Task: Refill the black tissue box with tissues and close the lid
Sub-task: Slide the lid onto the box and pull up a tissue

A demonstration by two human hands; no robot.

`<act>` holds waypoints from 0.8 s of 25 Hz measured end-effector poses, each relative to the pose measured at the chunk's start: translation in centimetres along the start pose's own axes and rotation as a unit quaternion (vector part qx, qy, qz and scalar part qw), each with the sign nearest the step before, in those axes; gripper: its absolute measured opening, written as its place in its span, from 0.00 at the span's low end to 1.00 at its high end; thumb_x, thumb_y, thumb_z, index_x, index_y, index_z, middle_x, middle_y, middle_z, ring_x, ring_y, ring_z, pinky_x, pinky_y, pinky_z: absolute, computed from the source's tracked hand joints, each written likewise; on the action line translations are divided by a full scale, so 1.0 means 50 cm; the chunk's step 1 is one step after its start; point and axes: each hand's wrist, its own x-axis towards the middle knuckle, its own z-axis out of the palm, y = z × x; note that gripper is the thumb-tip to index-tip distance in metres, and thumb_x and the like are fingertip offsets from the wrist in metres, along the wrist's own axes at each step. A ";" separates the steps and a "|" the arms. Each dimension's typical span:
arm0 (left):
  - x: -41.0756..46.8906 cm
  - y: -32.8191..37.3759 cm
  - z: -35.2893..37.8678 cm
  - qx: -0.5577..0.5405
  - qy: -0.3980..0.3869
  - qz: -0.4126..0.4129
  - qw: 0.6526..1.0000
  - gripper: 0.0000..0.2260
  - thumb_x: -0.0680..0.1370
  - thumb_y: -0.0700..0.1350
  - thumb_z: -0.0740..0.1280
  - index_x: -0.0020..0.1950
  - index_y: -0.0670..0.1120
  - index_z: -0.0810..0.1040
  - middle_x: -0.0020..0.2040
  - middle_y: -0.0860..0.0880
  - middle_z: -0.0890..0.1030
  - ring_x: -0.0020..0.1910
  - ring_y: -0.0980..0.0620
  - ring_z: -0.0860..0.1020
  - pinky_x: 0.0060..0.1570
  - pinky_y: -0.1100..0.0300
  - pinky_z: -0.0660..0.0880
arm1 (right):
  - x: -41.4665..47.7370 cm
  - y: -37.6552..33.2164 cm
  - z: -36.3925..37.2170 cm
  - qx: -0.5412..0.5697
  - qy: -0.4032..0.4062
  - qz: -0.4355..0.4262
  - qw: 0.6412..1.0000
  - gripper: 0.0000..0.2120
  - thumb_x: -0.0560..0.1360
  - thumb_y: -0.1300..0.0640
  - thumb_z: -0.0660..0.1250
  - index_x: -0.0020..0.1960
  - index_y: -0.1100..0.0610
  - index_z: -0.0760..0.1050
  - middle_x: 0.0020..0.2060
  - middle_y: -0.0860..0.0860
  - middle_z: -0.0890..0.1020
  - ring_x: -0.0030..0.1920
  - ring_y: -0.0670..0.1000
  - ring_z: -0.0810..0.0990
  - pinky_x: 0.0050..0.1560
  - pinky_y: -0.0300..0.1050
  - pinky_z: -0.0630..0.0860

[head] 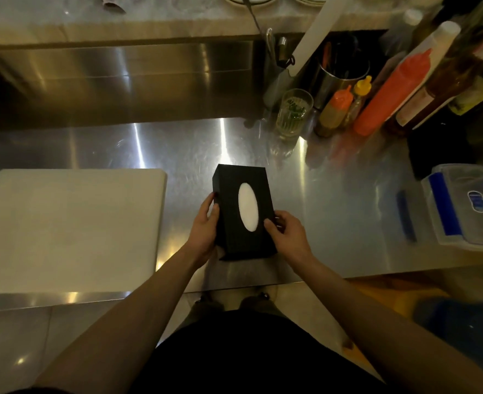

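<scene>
The black tissue box (pixel 229 183) sits on the steel counter (pixel 334 211) near its front edge, long side pointing away from me. White tissue (pixel 247 206) shows through the oval slot in its lid, and the lid lies flat on the box. My left hand (pixel 204 228) grips the box's left side, thumb on the top edge. My right hand (pixel 287 233) grips the right side near the front corner, thumb on the lid.
A white cutting board (pixel 72 228) lies to the left. Behind and to the right stand a glass (pixel 293 113), squeeze bottles (pixel 391 95), a metal utensil cup (pixel 339 81) and tall bottles. A clear plastic container with blue clips (pixel 467 206) sits at the right.
</scene>
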 end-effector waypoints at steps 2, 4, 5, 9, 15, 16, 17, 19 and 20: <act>0.000 -0.005 0.003 0.000 -0.006 0.005 1.000 0.19 0.84 0.52 0.53 0.75 0.53 0.64 0.67 0.51 0.74 0.65 0.51 0.74 0.56 0.58 0.79 | -0.002 0.007 0.011 -0.009 -0.003 -0.018 1.000 0.17 0.79 0.55 0.65 0.67 0.57 0.71 0.57 0.49 0.78 0.57 0.47 0.75 0.51 0.34 0.73; 0.000 -0.021 0.001 -0.010 -0.021 0.001 1.000 0.19 0.84 0.53 0.53 0.75 0.50 0.65 0.66 0.51 0.75 0.65 0.52 0.74 0.52 0.64 0.79 | 0.002 0.019 0.012 -0.030 -0.014 -0.021 0.999 0.19 0.79 0.55 0.66 0.68 0.56 0.69 0.60 0.53 0.78 0.58 0.48 0.76 0.53 0.37 0.74; 0.001 -0.030 -0.001 -0.001 -0.024 0.003 1.000 0.20 0.84 0.52 0.53 0.76 0.50 0.63 0.66 0.52 0.75 0.65 0.53 0.74 0.52 0.64 0.79 | 0.002 0.020 0.009 -0.044 -0.020 -0.026 0.999 0.20 0.79 0.54 0.66 0.69 0.55 0.67 0.62 0.54 0.78 0.57 0.47 0.76 0.54 0.39 0.74; 0.002 -0.037 -0.004 0.039 0.001 0.017 0.999 0.18 0.85 0.49 0.52 0.74 0.49 0.66 0.61 0.54 0.76 0.61 0.55 0.76 0.57 0.61 0.77 | 0.017 0.020 0.014 -0.189 -0.005 -0.118 0.975 0.26 0.77 0.50 0.67 0.73 0.48 0.64 0.69 0.55 0.69 0.63 0.49 0.70 0.64 0.47 0.73; 0.006 -0.034 -0.005 0.070 0.004 0.018 0.997 0.19 0.85 0.49 0.53 0.75 0.46 0.66 0.65 0.48 0.76 0.61 0.53 0.77 0.53 0.63 0.78 | 0.061 0.005 0.050 -0.356 -0.020 -0.155 0.921 0.25 0.76 0.43 0.67 0.71 0.44 0.69 0.79 0.55 0.51 0.77 0.59 0.52 0.71 0.57 0.62; 0.008 -0.036 -0.006 0.079 0.008 0.020 0.997 0.19 0.84 0.49 0.53 0.75 0.46 0.66 0.65 0.48 0.76 0.61 0.53 0.77 0.55 0.61 0.78 | 0.066 0.006 0.055 -0.353 -0.011 -0.158 0.922 0.23 0.76 0.43 0.67 0.70 0.45 0.71 0.79 0.55 0.52 0.77 0.59 0.53 0.71 0.57 0.62; 0.010 -0.039 -0.009 0.090 0.013 0.022 0.996 0.20 0.84 0.50 0.54 0.75 0.46 0.66 0.66 0.46 0.76 0.62 0.51 0.76 0.60 0.56 0.77 | 0.069 0.005 0.060 -0.348 0.002 -0.163 0.923 0.21 0.76 0.45 0.67 0.68 0.47 0.74 0.78 0.55 0.54 0.76 0.59 0.55 0.71 0.57 0.63; 0.015 -0.047 -0.012 0.111 0.020 0.024 0.993 0.20 0.84 0.51 0.54 0.75 0.45 0.66 0.68 0.44 0.75 0.65 0.47 0.75 0.66 0.47 0.74 | 0.071 0.006 0.069 -0.328 0.033 -0.173 0.928 0.13 0.76 0.48 0.68 0.59 0.50 0.81 0.77 0.55 0.59 0.75 0.58 0.60 0.69 0.55 0.66; 0.017 -0.049 -0.012 0.118 0.022 0.024 0.992 0.20 0.84 0.52 0.54 0.75 0.45 0.66 0.68 0.44 0.75 0.65 0.46 0.75 0.67 0.46 0.73 | 0.073 0.006 0.073 -0.320 0.048 -0.176 0.930 0.09 0.76 0.49 0.69 0.52 0.51 0.83 0.76 0.56 0.61 0.73 0.58 0.62 0.67 0.54 0.69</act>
